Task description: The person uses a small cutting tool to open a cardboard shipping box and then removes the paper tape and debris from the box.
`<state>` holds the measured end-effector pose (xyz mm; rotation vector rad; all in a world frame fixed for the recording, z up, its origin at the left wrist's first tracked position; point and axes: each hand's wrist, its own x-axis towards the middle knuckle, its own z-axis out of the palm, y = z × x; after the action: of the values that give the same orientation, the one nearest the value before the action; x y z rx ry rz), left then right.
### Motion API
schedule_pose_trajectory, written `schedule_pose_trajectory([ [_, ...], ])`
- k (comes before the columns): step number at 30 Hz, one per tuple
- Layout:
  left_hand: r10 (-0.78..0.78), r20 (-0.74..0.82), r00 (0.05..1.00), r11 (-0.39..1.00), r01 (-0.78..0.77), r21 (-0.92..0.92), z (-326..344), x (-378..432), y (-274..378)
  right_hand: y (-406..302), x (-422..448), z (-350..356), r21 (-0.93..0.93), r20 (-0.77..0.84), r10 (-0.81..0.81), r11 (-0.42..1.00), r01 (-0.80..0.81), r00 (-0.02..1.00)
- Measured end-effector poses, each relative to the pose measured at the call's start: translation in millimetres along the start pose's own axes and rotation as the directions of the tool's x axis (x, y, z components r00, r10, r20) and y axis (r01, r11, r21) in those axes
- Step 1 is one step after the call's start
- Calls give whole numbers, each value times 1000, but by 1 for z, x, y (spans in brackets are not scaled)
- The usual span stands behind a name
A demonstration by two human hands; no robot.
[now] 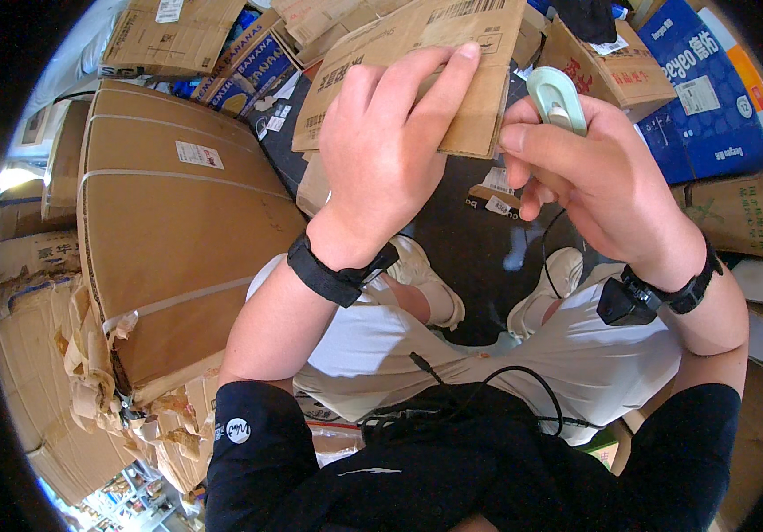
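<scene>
A flattened piece of brown cardboard (461, 80), printed with dark writing and a barcode, is tilted in front of me. My left hand (395, 126) lies over it with the fingers spread across its face; where the thumb is cannot be seen. At the cardboard's right edge, my right hand (581, 159) holds a pale green utility cutter (554, 100) with a slider, its rounded end pointing up and away. The right thumb and fingertips are beside the cardboard's lower right corner. Whether a blade is out is hidden. Both wrists wear black straps, with a small black device on the right one.
A large strapped carton (175, 186) stands at my left, torn paper at its near corner. Banana boxes (248, 66), a blue box (707, 100) and a brown carton (611, 66) stand beyond. A small cardboard piece (498, 193) lies on the dark floor. Black cables hang near my lap.
</scene>
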<state>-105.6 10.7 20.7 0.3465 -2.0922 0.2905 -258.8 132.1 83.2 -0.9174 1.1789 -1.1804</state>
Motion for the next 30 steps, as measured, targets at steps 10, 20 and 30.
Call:
schedule_pose_trajectory([
  [10, -127, 55, 990, 984, 133, -122, 0, -3, 16, 8, 3, 5, 60, -27, 10, 998, -8, 1000],
  [20, -307, 211, 928, 856, 366, -365, 4, -10, 30, 28, 13, 8, 73, -79, 4, 997, 1, 997],
  [30, -444, 353, 824, 726, 562, -397, 4, -11, 34, 32, 13, -3, 178, 104, -95, 981, 76, 990],
])
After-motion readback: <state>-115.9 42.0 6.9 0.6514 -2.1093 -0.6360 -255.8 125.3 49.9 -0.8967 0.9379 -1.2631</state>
